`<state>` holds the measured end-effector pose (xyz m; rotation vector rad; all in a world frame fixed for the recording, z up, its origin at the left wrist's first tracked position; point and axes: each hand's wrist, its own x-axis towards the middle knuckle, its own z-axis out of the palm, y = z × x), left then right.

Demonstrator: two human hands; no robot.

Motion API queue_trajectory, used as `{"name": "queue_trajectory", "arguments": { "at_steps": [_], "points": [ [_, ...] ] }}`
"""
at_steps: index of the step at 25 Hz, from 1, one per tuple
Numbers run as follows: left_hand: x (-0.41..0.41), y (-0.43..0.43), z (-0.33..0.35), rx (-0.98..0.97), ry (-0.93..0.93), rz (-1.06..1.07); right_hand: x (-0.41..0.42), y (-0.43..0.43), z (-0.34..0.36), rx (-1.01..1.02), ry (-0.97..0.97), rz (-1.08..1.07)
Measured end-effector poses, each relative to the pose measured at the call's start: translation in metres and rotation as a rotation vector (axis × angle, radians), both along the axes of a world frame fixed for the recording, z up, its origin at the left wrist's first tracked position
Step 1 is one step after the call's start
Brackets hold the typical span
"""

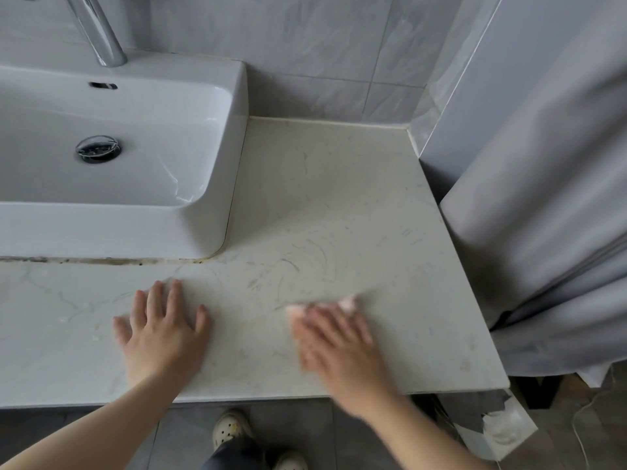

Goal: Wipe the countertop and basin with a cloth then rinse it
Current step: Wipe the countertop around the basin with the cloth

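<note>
A pale marbled countertop (pixel 339 205) fills the middle of the view, with faint curved wet streaks near its centre. My right hand (pixel 336 337) presses flat on a small pink cloth (pixel 347 302) near the front right of the counter; the hand is motion-blurred and only the cloth's edges show past the fingers. My left hand (pixel 163 327) lies flat with fingers spread on the counter near the front edge, holding nothing. The white basin (pixel 210 232) sits at the upper left, with a chrome drain (pixel 98 149) and chrome tap (pixel 101 32).
Grey tiled walls stand behind and right of the counter. A grey curtain (pixel 549 215) hangs along the right edge. A dark grimy seam (pixel 101 261) runs along the basin's front. Below the counter's front edge are my shoes (pixel 230 430) and a white bin (pixel 502 432).
</note>
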<state>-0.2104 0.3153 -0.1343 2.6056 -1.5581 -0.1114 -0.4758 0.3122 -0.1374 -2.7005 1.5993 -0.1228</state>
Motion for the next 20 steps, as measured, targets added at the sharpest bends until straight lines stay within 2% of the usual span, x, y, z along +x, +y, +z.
{"name": "queue_trajectory", "arguments": {
  "at_steps": [3,4,6,8,11,13,16,20],
  "points": [
    [0.000,0.000,0.001,0.008,0.000,0.002,-0.071,-0.008,-0.002,0.020,-0.016,-0.337],
    [0.000,0.001,0.001,0.013,0.001,0.001,-0.080,0.001,-0.005,0.031,-0.027,-0.373],
    [-0.001,0.000,0.002,0.018,0.008,0.002,-0.084,0.001,0.001,0.072,0.017,-0.315],
    [0.000,-0.001,0.000,0.017,0.013,0.003,-0.091,-0.039,0.009,0.136,0.069,-0.288],
    [0.000,-0.001,0.001,0.011,0.019,0.014,-0.109,-0.128,0.008,0.124,-0.020,-0.561],
    [0.000,-0.002,0.003,0.011,0.007,0.015,-0.109,-0.155,0.007,0.228,-0.051,-0.700],
    [-0.001,-0.001,0.002,0.002,0.014,0.032,-0.101,-0.114,0.005,0.115,-0.042,-0.618],
    [-0.002,-0.002,-0.002,-0.034,0.000,0.024,-0.103,0.002,-0.001,0.011,-0.010,-0.297]
  ]
}}
